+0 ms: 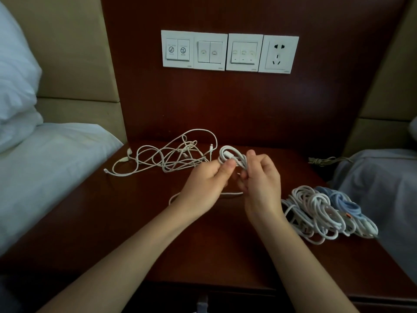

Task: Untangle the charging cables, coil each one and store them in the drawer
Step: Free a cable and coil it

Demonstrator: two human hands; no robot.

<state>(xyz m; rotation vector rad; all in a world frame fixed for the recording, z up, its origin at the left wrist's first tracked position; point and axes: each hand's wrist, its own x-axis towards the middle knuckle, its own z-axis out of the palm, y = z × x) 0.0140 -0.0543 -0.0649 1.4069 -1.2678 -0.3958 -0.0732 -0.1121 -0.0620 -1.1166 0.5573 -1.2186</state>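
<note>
Two hands, left, right, pinch white coil; switch labels blurred.

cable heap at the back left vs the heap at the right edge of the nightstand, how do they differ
The back-left heap is a loose, sprawling tangle; the right heap is bunched into compact coils. The back-left heap is all thin white cable; the right heap looks thicker and includes a blue cable. Both lie on the nightstand.
</note>
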